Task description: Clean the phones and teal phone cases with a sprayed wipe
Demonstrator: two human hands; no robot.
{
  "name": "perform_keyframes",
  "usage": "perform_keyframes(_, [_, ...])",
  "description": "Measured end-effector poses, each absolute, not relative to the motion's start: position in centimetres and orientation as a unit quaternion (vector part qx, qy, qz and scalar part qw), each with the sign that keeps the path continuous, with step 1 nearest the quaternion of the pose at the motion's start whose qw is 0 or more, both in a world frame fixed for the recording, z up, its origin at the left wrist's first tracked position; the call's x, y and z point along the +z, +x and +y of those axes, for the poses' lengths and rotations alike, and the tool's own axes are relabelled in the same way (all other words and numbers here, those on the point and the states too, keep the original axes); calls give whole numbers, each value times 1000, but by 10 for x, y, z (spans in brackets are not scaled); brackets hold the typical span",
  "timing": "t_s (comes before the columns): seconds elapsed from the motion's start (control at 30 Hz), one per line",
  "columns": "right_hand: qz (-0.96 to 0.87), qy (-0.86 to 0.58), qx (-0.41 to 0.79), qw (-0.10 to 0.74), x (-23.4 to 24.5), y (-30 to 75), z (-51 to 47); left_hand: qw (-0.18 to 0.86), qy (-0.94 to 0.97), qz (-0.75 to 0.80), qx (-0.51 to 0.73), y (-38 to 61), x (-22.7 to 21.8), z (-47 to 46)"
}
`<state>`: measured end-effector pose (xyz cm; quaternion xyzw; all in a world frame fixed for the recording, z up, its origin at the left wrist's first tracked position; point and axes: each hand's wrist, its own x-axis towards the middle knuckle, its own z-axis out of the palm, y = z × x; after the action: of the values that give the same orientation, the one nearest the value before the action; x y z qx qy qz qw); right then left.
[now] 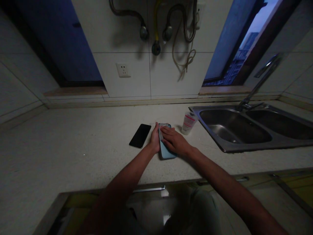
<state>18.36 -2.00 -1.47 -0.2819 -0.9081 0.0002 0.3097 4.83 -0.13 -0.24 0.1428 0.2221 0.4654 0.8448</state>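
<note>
A light blue phone case [167, 153] lies near the middle of the counter, its long side pointing away from me. My left hand [154, 138] grips its left edge, with the thumb along the rim. Across the upper part of the case my right hand [174, 140] lies with fingers stretched out and close together. A pale, whitish patch [161, 133] shows by those fingertips; whether it is a wipe or part of the case I cannot tell. Just left of my hands rests a black phone [140, 135], screen up and apart from them.
A clear plastic cup [189, 123] with pink print stands right of my right hand. Farther right is a double steel sink [222, 150] with a tall tap [259, 80]. Pipes [143, 32] and a wall socket [123, 70] are at the back. The counter [80, 137] extends left.
</note>
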Motion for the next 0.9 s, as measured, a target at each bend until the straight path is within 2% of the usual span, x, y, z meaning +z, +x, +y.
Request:
perform_keyframes(0.27, [-945, -126, 64, 296, 3, 182, -33, 793, 147, 236, 543, 24, 3, 16])
perform_keyframes(0.47, [-939, -107, 58, 323, 7, 181, -34, 772, 163, 227, 570, 14, 3, 23])
perform_keyframes(0.77, [-905, -257, -135, 311, 3, 196, -23, 748, 144, 228, 606, 8, 8, 24])
perform_keyframes(0.9, [-894, -308, -142, 294, 2, 191, -26, 730, 115, 229, 634, 6, 8, 24])
